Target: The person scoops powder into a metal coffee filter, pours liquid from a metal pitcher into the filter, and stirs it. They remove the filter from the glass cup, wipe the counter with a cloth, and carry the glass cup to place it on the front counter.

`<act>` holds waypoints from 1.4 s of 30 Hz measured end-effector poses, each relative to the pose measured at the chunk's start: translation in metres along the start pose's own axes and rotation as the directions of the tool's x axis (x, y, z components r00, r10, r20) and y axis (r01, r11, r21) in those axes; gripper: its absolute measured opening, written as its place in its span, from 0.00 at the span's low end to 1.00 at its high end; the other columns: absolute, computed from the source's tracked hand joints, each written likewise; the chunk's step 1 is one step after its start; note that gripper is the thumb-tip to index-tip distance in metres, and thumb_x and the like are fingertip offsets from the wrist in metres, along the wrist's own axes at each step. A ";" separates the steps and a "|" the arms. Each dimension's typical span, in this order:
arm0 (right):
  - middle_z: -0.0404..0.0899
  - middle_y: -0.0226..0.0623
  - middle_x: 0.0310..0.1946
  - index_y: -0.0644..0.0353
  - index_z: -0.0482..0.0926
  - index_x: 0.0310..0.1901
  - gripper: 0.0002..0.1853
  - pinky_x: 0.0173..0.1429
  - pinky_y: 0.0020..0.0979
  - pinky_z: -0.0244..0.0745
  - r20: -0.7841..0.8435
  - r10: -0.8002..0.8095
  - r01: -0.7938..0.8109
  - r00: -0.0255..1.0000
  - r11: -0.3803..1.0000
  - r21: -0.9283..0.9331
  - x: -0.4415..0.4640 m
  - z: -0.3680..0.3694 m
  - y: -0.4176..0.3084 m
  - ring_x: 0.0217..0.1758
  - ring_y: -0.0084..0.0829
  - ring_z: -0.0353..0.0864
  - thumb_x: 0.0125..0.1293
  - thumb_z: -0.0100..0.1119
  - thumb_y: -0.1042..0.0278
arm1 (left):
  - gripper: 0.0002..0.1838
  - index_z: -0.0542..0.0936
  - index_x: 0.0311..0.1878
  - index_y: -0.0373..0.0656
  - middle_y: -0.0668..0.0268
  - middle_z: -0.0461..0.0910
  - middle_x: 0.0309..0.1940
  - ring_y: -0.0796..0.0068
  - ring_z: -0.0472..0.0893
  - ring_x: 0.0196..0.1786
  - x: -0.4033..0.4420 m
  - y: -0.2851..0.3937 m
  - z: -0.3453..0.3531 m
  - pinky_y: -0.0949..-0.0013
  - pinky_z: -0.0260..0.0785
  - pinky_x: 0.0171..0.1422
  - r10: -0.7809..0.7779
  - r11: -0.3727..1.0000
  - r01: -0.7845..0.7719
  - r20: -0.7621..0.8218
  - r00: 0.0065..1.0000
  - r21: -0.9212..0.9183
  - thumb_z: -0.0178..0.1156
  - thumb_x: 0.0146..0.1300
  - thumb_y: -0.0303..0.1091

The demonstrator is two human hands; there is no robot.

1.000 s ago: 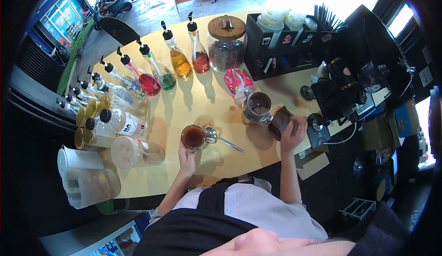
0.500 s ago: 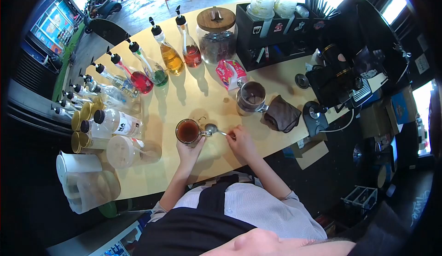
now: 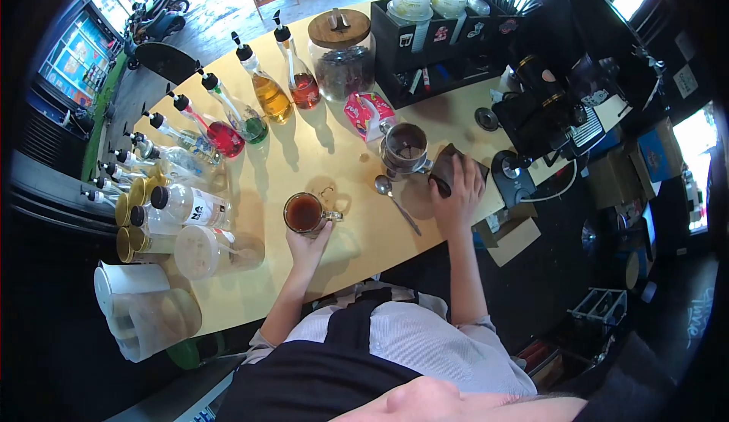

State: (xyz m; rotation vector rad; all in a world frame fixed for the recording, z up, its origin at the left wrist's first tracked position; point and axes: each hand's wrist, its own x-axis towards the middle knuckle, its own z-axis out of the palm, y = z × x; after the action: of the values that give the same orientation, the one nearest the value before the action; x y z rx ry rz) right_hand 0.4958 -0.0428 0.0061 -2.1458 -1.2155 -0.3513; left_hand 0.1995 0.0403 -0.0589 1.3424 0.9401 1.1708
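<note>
My left hand (image 3: 309,246) is closed around a glass mug (image 3: 304,213) of reddish-brown drink, which stands near the table's front with its handle to the right. My right hand (image 3: 459,192) lies over a folded dark brown cloth (image 3: 446,165), its fingers spread and touching it. Between my hands a metal spoon (image 3: 400,206) rests on the table, bowl pointing away from me. Just left of the cloth is a glass-sided pot (image 3: 405,149) with dark contents. Behind that pot sits a pink packet (image 3: 367,115).
Syrup bottles with pumps (image 3: 273,97) line the table's far left edge. A jar with a wooden lid (image 3: 342,65) and a black cup organizer (image 3: 448,54) stand at the back. Plastic containers (image 3: 196,253) crowd the left; a black coffee machine (image 3: 558,111) is at the right.
My right hand has let go of the spoon, which now lies nearer the pot, and has moved right onto the cloth. My left hand still holds the mug. The view has shifted slightly.
</note>
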 end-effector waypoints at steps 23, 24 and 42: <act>0.80 0.50 0.47 0.68 0.74 0.58 0.27 0.54 0.41 0.75 0.254 0.074 -0.189 0.964 0.865 0.464 -0.099 0.005 -0.093 0.50 0.47 0.81 0.51 0.57 0.83 | 0.24 0.70 0.55 0.34 0.62 0.79 0.45 0.71 0.82 0.49 -0.028 -0.002 -0.046 0.66 0.77 0.53 -0.001 0.999 -0.003 0.085 0.996 0.042 0.63 0.56 0.14; 0.78 0.53 0.51 0.66 0.72 0.60 0.31 0.58 0.43 0.74 0.383 -0.031 -0.155 0.923 0.882 0.445 -0.099 0.006 -0.112 0.55 0.50 0.79 0.49 0.57 0.83 | 0.24 0.70 0.55 0.34 0.62 0.79 0.45 0.72 0.82 0.48 -0.030 -0.003 -0.049 0.66 0.77 0.53 0.024 0.998 -0.029 0.089 0.996 0.057 0.64 0.55 0.15; 0.47 0.59 0.74 0.70 0.51 0.72 0.36 0.79 0.51 0.28 0.266 0.263 -0.356 0.927 0.841 0.409 -0.068 0.148 -0.162 0.80 0.52 0.37 0.68 0.50 0.63 | 0.26 0.73 0.52 0.35 0.62 0.80 0.42 0.73 0.81 0.46 -0.037 0.024 -0.055 0.67 0.73 0.54 0.026 0.997 -0.027 0.006 1.000 0.070 0.72 0.50 0.25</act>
State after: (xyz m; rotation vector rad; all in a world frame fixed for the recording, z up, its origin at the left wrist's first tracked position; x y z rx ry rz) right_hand 0.3119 0.0668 -0.0769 -1.9448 -0.9117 0.2773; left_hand 0.1360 0.0137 -0.0433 1.4169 0.9704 1.1634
